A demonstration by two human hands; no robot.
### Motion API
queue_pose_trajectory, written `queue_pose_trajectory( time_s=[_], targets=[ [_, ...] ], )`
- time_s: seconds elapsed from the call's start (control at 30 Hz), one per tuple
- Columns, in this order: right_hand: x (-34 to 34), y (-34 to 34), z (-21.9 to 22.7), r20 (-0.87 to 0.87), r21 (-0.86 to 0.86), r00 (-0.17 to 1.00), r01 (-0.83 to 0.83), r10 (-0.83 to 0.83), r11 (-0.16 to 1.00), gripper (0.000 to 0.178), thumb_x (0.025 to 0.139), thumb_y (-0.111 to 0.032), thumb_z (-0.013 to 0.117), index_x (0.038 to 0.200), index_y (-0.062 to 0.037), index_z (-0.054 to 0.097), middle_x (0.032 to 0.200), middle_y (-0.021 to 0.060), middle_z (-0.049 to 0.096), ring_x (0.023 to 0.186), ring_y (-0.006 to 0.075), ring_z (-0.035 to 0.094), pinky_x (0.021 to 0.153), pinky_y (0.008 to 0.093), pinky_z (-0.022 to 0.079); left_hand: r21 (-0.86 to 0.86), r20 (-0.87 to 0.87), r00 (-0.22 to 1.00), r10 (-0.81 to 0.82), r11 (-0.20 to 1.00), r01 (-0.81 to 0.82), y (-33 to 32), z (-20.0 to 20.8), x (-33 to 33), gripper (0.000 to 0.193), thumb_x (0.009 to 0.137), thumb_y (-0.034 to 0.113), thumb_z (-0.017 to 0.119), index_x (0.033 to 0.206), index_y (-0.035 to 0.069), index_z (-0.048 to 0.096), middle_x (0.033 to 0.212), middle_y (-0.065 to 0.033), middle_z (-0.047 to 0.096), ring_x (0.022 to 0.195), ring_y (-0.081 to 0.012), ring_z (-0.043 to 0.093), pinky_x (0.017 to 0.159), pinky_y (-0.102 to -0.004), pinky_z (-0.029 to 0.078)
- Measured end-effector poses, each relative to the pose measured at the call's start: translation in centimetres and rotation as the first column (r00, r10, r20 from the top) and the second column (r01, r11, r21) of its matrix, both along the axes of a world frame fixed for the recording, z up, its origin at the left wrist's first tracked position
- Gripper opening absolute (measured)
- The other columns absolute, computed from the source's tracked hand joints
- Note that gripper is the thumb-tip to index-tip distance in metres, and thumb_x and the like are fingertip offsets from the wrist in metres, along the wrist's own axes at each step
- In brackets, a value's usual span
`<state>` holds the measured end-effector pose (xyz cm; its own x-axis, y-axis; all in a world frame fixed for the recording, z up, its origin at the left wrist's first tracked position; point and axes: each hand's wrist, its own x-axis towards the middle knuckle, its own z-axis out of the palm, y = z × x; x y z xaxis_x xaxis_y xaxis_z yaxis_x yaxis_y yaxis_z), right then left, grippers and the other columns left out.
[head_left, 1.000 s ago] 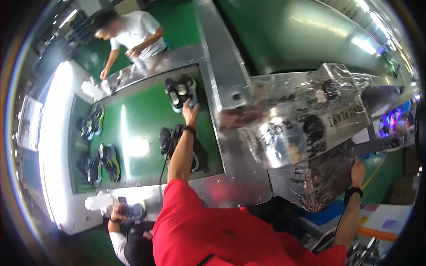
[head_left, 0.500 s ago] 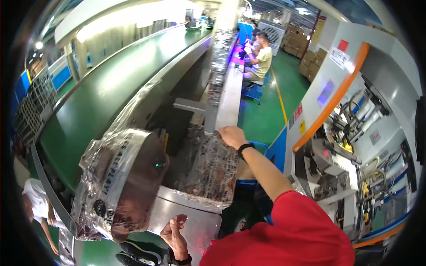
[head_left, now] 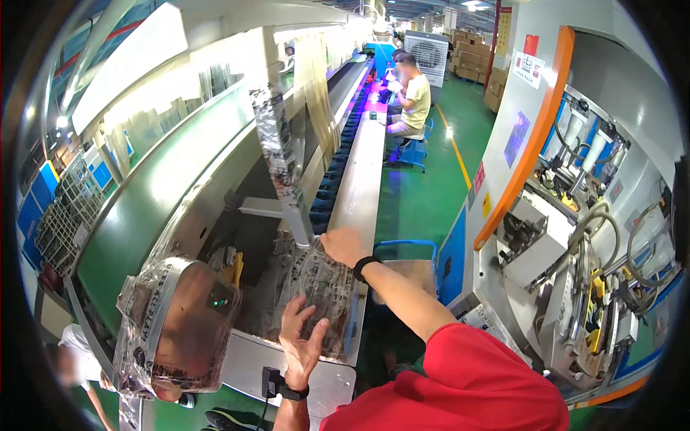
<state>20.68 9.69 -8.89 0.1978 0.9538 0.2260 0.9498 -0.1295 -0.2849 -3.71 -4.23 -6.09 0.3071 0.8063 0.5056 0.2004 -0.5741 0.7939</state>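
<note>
My left hand (head_left: 300, 341) hovers over the near part of a panel wrapped in clear plastic (head_left: 316, 287), fingers spread, with nothing visible in it. At the panel's far right corner is my right hand (head_left: 343, 246), its fingers curled and partly hidden. A grey metal bracket (head_left: 297, 221) stands right beside the right hand. To the left of the panel is a rounded housing (head_left: 188, 327) in printed plastic wrap, with small green lights. Below it all lies a bare metal plate (head_left: 248, 373).
A green conveyor belt (head_left: 169, 179) runs along the left. A long white ledge (head_left: 363, 165) leads to a seated person (head_left: 413, 97). On the right stands a machine with an orange-edged opening (head_left: 528, 136). A blue-framed cart (head_left: 410, 269) stands by the ledge.
My left hand has risen from the lower edge to above the wrapped panel, and its fingers have spread. My right hand stays at the panel's corner by the bracket. The view has shifted.
</note>
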Motion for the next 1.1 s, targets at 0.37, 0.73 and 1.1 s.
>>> queue_pose_trajectory(
  time_s=[0.37,0.73,1.1],
  targets=[
    [1.4,-0.7,-0.1,-0.107,0.101,0.968,-0.218,0.228,0.971,0.043,0.096,-0.034,0.044,0.087,0.0031,0.064,0.076,0.0219,0.068,0.072,0.0385,0.068,0.067,0.0489,0.054,0.213,-0.324,0.882,0.342,0.935,-0.285,-0.6,-1.4,3.9,0.03,0.075,0.016,0.076,0.097,-0.003,0.068,0.12,-0.0227,0.062,0.114,-0.0446,0.055,0.098,-0.0501,0.044],
    [3.1,-1.0,0.2,-0.109,0.056,0.922,-0.367,0.371,0.928,0.042,0.094,-0.037,0.05,0.098,0.0048,0.056,0.071,0.0225,0.066,0.065,0.0393,0.067,0.06,0.0506,0.053,0.214,-0.427,0.747,0.51,0.86,-0.464,-1.1,-0.6,4.8,0.035,0.075,0.023,0.077,0.103,0.003,0.069,0.126,-0.0168,0.06,0.123,-0.041,0.051,0.105,-0.0503,0.039],
    [3.1,-0.8,1.8,-0.174,-0.012,0.886,-0.439,0.43,0.899,0.043,0.091,-0.035,0.054,0.11,0.0024,0.054,0.081,0.0251,0.068,0.076,0.0424,0.067,0.071,0.0529,0.053,0.241,-0.411,0.725,0.553,0.832,-0.499,-1.2,-0.9,4.8,0.027,0.077,0.018,0.076,0.101,0.006,0.071,0.125,-0.0127,0.063,0.123,-0.0333,0.054,0.1,-0.0426,0.046]
  ],
)
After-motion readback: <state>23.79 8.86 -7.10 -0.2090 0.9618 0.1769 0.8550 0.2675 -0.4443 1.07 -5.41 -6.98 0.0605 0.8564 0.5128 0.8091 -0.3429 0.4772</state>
